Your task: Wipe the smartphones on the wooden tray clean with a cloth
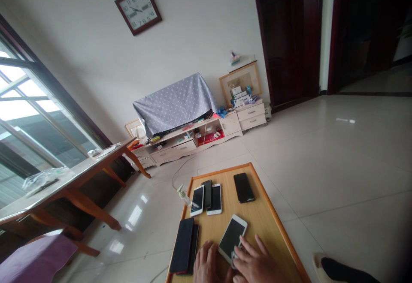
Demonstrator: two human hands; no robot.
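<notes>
My right hand [255, 262] lies over the lower corner of a white smartphone [232, 238], with a small grey wipe [235, 259] pinched against the phone. My left hand [206, 263] sits just left of that phone on the wooden low table [257, 214]. Two black phones [182, 245] lie stacked near my left hand. Farther up the table are two white phones [197, 200], a dark phone [207, 194] between them and a black phone [243, 187]. A small spray bottle [184, 196] leans at the table's far-left edge.
A foot [337, 270] shows on the tiled floor at lower right. A cable [176, 178] runs across the floor behind the low table. To the left stands a wooden table [67, 184] with plastic bags, and beyond is a cream TV cabinet [193, 139] under a dotted cloth.
</notes>
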